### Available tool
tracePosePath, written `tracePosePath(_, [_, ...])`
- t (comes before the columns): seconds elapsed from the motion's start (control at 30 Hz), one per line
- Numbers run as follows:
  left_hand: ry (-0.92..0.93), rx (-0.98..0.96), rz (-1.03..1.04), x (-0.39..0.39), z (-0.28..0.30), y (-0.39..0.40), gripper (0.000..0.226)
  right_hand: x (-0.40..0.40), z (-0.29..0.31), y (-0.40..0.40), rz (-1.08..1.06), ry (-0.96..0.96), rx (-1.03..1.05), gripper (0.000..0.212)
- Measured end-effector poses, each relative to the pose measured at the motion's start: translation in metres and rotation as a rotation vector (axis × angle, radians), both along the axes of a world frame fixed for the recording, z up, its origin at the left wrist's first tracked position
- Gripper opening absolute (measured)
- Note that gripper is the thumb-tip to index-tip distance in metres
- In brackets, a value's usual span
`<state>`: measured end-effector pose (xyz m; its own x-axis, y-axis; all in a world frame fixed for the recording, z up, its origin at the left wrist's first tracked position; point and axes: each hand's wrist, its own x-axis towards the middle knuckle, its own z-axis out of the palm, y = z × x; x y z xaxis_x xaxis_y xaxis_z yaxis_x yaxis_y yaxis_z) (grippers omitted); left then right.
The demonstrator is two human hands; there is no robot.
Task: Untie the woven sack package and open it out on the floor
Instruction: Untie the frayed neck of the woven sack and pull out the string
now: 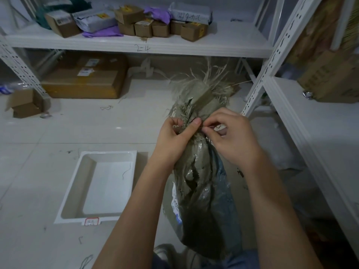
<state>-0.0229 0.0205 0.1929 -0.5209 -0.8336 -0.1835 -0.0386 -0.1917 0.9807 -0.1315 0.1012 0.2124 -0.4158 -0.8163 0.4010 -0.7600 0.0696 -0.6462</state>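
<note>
A grey-green woven sack package [202,191] stands upright between my arms, wrapped partly in clear tape, with a white label on its left side. Its gathered neck ends in a frayed tuft of loose fibres [202,88]. My left hand [174,136] grips the neck from the left, thumb and fingers closed around it. My right hand [231,136] pinches at the tie on the neck from the right. The tie itself is hidden under my fingers.
A white plastic tray [75,191] lies on the tiled floor to the left. White metal shelving [136,45] stands ahead with small boxes and mailers; another rack [310,133] runs along the right. Cardboard boxes [85,82] sit under the far shelf. My shoe [165,251] is below.
</note>
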Motion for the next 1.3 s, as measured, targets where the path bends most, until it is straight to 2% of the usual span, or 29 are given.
tracePosePath(0.1, [-0.029, -0.028, -0.029, 0.001, 0.004, 0.002, 0.049, 0.0, 0.001, 0.0, 0.007, -0.014, -0.001, 0.008])
tracePosePath(0.23, [-0.013, -0.009, -0.02, 0.001, 0.004, 0.001, 0.035, -0.002, -0.001, 0.001, 0.022, -0.021, 0.024, 0.007])
tracePosePath(0.37, [0.011, 0.063, 0.021, 0.002, 0.005, 0.0, 0.035, -0.001, -0.001, 0.0, 0.025, -0.024, 0.013, 0.006])
tracePosePath(0.63, [-0.003, 0.083, 0.028, 0.002, 0.006, 0.0, 0.04, 0.0, -0.002, 0.0, 0.013, -0.042, 0.035, 0.006])
tracePosePath(0.93, [0.036, 0.14, 0.044, 0.0, 0.0, -0.002, 0.024, 0.001, -0.002, -0.001, 0.044, -0.045, 0.039, 0.004])
tracePosePath(1.1, [0.051, 0.16, 0.073, 0.005, 0.0, -0.007, 0.04, -0.005, 0.0, 0.006, 0.016, -0.134, 0.049, 0.006])
tracePosePath(1.3, [0.029, 0.195, 0.051, 0.006, 0.002, -0.007, 0.043, -0.006, -0.001, 0.007, -0.002, -0.147, 0.056, 0.002])
